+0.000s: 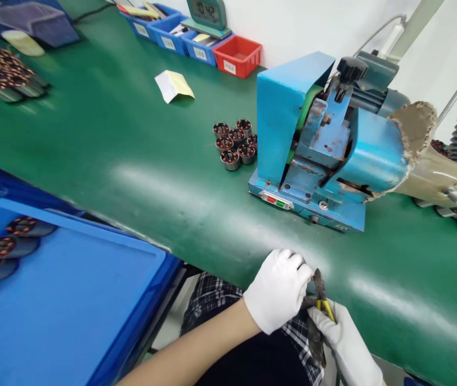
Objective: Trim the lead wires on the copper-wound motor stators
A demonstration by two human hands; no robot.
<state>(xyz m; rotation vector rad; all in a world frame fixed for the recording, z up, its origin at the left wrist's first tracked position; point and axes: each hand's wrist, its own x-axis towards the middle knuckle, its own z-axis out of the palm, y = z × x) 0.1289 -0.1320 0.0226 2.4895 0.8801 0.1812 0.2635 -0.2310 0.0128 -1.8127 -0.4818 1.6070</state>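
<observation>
My left hand (280, 289), in a white glove, is closed at the table's near edge. Its curled fingers hide whatever they hold. Just to its right, my right hand (343, 335), also in a white glove, grips a pair of pliers (319, 284) with yellow and dark handles. The dark jaws point up and away, close against the left fingertips. Something dark shows between the two hands, too unclear to name. Beyond them on the green table (196, 214) stands a small group of motor stators (230, 158) with copper windings.
A blue belt grinding machine (279, 123) stands ahead, with a clear duct (437, 177) at its right. At the left is a blue tray (63, 300) holding several stators. Small blue bins (168, 40), a red bin (238, 53), a clock (208, 13) and folded paper (174, 86) sit farther back.
</observation>
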